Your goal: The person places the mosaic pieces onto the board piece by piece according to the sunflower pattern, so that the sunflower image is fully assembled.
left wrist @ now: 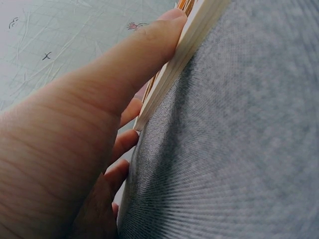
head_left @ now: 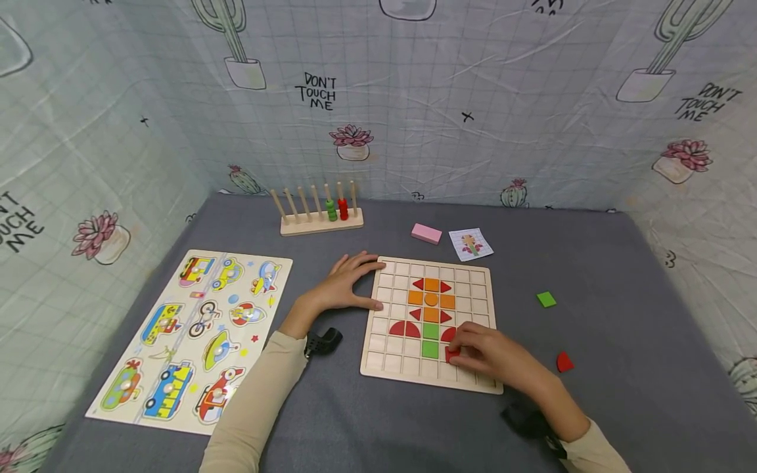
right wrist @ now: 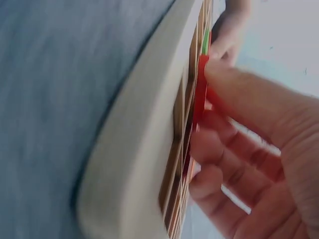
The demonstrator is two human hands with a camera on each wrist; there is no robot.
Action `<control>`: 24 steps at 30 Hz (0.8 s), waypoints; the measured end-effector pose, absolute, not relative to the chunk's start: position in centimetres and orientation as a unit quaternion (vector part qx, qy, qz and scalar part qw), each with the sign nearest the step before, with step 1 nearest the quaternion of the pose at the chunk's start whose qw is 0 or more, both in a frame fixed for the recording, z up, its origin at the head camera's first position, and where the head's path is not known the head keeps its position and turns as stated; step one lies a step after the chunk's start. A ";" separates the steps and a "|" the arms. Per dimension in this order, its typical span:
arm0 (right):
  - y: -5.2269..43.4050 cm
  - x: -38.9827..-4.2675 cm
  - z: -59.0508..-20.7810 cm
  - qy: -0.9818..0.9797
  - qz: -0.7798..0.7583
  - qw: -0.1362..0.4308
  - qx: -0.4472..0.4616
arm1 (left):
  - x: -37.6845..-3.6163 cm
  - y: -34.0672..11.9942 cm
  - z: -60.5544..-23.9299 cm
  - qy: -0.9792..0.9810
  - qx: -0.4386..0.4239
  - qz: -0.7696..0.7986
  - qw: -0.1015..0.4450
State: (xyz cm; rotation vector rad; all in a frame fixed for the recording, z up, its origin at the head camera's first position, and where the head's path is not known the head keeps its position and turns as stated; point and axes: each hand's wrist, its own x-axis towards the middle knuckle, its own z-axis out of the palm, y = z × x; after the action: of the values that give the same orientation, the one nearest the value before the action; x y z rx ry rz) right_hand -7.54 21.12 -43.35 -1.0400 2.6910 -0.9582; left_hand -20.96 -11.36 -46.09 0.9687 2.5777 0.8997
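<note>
A wooden grid board [head_left: 384, 363] lies on the table, bearing a flower pattern of orange squares, an orange circle [head_left: 431, 299], red triangles, red quarter-circles [head_left: 405, 328] and two green squares [head_left: 430, 349]. The left hand [head_left: 340, 289] rests at the board's upper left, thumb and fingertips touching its edge with the fingers extended. Over the lower right of the grid, the right hand [head_left: 493, 353] pinches a flat red piece [right wrist: 200, 92] between thumb and fingers, just right of the lower green square. Fingers hide part of that piece, so its full shape cannot be told.
Right of the board lie a green piece [head_left: 547, 299] and a red quarter-circle piece [head_left: 564, 362]. Behind are a pattern card [head_left: 471, 244], a pink block [head_left: 426, 233] and a peg stand [head_left: 322, 225] with green and red beads. A vehicle puzzle [head_left: 195, 351] lies left.
</note>
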 end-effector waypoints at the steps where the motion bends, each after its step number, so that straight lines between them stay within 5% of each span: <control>1: 20.9 -7.6 -43.4 0.886 -0.312 0.046 -0.341 | -21.0 -11.4 -46.1 0.883 0.333 0.308 0.122; 24: 20.9 -7.7 -43.4 0.893 -0.304 0.056 -0.327 | -21.1 -11.3 -46.3 0.887 0.329 0.303 0.119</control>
State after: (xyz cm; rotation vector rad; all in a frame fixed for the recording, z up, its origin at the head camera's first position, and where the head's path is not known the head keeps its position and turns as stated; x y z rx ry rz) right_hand -7.70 20.86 -43.40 -0.9936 2.7101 -0.9210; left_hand -21.08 -11.33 -46.31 0.9624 2.5919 0.8847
